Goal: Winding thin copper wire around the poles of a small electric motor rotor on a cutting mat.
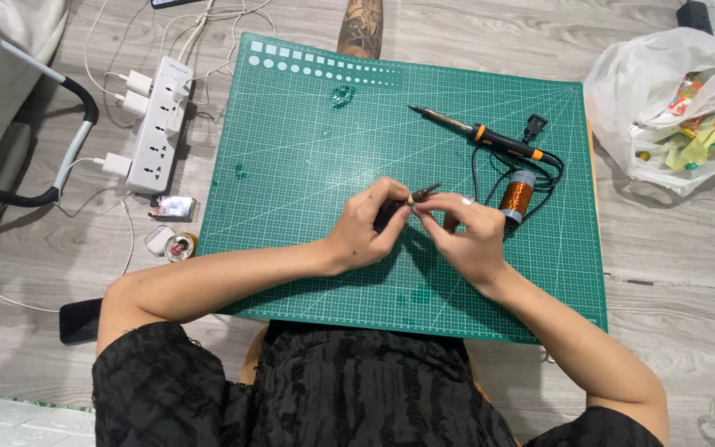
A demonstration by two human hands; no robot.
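Hands: left hand (366, 228), right hand (467, 236) pinching small dark part (420, 195) together.

Both bare forearms angled inward from the lower corners, meeting over the middle. Left hand (366, 228) curled, thumb and forefinger pinched together at the tips, palm turned toward the right. Right hand (465, 236) knuckles up, fingers bent and pinching close against the left fingertips, a ring on one finger. Wrists slightly flexed, elbows spread wide.
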